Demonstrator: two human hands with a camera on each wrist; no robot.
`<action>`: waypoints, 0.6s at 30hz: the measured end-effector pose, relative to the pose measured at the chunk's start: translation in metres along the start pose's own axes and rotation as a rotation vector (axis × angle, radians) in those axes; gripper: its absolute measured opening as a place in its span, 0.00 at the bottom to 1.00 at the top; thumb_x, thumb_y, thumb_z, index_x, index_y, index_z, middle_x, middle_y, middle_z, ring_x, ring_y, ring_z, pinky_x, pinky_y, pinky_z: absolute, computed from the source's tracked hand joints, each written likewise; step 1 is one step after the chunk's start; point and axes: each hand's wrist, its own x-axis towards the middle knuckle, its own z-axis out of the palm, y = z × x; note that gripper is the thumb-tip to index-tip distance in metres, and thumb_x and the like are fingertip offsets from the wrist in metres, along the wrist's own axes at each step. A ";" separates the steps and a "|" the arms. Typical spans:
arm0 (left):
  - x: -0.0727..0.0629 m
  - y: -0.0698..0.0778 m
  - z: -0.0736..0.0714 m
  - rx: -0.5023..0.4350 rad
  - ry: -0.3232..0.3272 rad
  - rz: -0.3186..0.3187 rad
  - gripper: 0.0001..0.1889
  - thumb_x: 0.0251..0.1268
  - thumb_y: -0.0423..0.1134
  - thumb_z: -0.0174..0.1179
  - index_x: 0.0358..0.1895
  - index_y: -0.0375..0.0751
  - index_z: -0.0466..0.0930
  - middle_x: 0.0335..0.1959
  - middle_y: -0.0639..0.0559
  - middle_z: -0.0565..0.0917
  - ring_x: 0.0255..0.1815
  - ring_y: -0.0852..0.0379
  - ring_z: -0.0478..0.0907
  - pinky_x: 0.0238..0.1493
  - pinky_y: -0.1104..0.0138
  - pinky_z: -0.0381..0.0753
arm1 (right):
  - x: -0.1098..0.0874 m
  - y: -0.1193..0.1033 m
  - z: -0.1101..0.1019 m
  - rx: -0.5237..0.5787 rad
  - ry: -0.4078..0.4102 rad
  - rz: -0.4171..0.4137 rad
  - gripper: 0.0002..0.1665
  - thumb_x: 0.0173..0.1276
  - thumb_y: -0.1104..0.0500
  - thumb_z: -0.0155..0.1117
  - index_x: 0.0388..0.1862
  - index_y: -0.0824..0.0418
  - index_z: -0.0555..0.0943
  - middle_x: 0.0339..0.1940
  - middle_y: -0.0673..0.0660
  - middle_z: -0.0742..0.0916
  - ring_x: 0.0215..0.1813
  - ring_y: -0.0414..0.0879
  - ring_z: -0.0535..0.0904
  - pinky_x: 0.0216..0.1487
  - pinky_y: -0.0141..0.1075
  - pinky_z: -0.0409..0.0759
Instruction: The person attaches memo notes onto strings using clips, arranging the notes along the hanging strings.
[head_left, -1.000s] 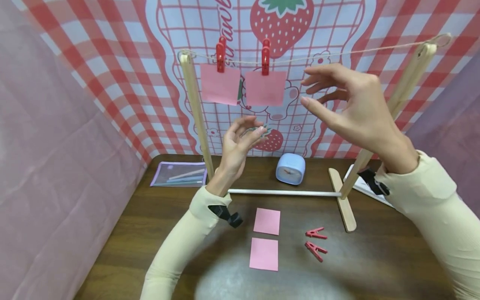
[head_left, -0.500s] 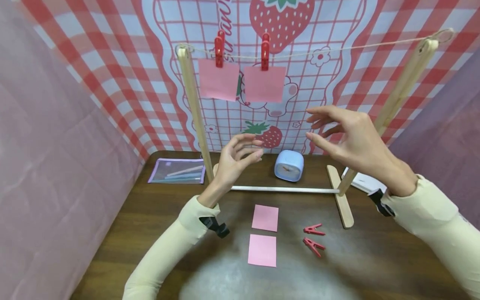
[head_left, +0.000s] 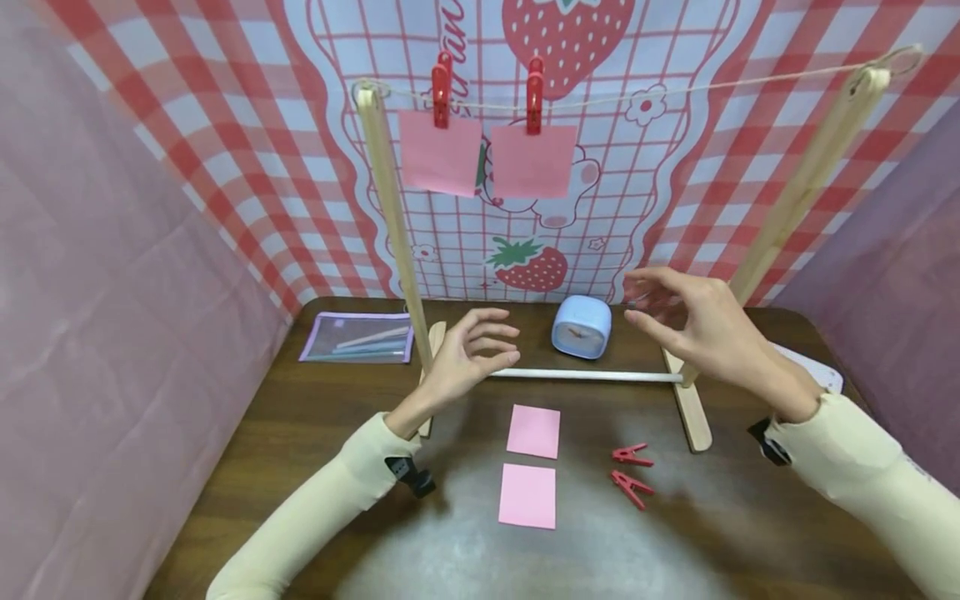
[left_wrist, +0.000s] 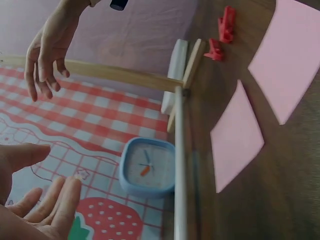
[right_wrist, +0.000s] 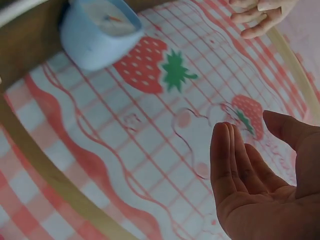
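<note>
My left hand [head_left: 465,354] hovers in front of the rack's left post, fingers loosely bent with nothing in them. On the other side my right hand [head_left: 701,325] hangs in the air by the right post, thumb and fingers apart and holding nothing. Two pink paper squares hang from the string, the left paper [head_left: 440,152] under one red clothespin [head_left: 441,92] and the right paper [head_left: 534,162] under another clothespin [head_left: 534,96]. On the table lie two more pink squares, a far one [head_left: 534,431] and a near one [head_left: 527,497]. Beside them are two red clothespins [head_left: 632,454].
A wooden rack with a left post [head_left: 393,217], right post [head_left: 802,192] and white crossbar [head_left: 585,375] spans the table. Behind the bar stands a blue clock [head_left: 582,327]. A mesh pencil pouch [head_left: 356,337] lies at the back left, a white object [head_left: 813,367] at the right.
Both hands have come down from near the string toward the table, the left also shifting slightly left. The hanging papers and the things on the table stay in place.
</note>
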 end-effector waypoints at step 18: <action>-0.031 -0.040 0.009 0.227 -0.138 -0.153 0.29 0.60 0.27 0.73 0.64 0.27 0.74 0.61 0.25 0.80 0.61 0.28 0.81 0.61 0.48 0.89 | -0.054 0.041 0.041 0.026 -0.086 0.045 0.22 0.64 0.66 0.76 0.57 0.63 0.83 0.41 0.54 0.93 0.40 0.39 0.89 0.34 0.35 0.91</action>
